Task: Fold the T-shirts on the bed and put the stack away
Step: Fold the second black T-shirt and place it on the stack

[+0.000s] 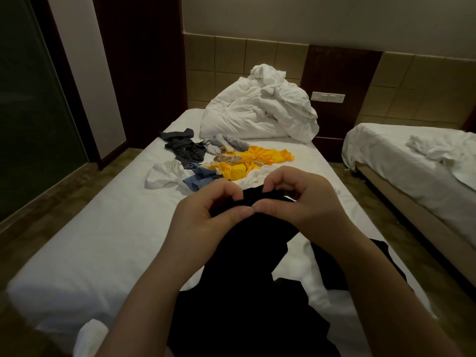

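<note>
A black T-shirt (247,287) hangs from both hands over the near end of the bed (103,240). My left hand (206,217) and my right hand (304,199) pinch its top edge side by side, thumbs touching. Its lower part lies crumpled on the sheet. Farther up the bed lies a loose heap of shirts: a yellow one (247,161), a blue one (201,177), a white one (167,173), a dark grey one (184,148) and a light grey one (226,143).
A bundled white duvet (260,109) sits at the head of the bed against the tiled wall. A second bed (417,155) stands to the right across a narrow floor gap. A glass door is at left. A white cloth (90,336) lies at the near left corner.
</note>
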